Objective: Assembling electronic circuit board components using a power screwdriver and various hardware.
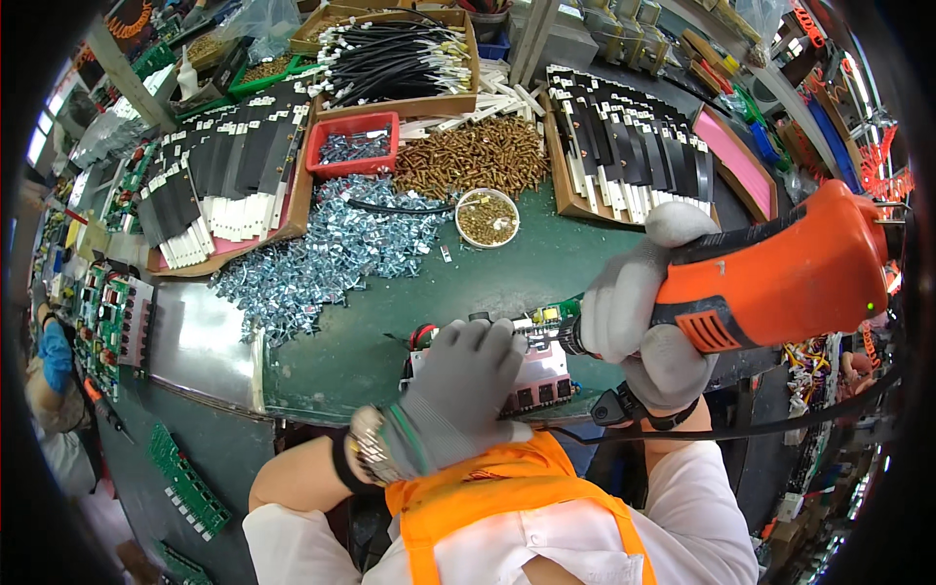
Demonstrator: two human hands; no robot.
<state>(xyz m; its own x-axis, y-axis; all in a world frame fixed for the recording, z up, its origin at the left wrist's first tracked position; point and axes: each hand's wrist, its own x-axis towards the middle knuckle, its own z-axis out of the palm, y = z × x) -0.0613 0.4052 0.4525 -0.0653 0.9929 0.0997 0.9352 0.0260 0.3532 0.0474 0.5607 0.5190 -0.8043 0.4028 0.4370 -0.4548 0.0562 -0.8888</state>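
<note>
My right hand (639,307), in a grey-white glove, is wrapped round an orange and black electric drill (770,273). The drill points left, its chuck (570,336) at the far side of a circuit board (541,380) with a pale metal plate and a row of black parts. My left hand (463,390), in a grey glove, lies over this board. Its fingers bend over the board's far edge, close to the drill's tip. What the fingertips touch is partly hidden, and the contact between tip and board cannot be made out.
Beyond the board are a heap of small silvery metal clips (336,249), a pile of brass-coloured screws (473,156), a white tub (487,218) and a red bin (353,144). Black-and-white strips fill cardboard trays (634,146). A black cord (760,426) crosses near my right wrist. A blue-gloved co-worker's hand (56,353) is far left.
</note>
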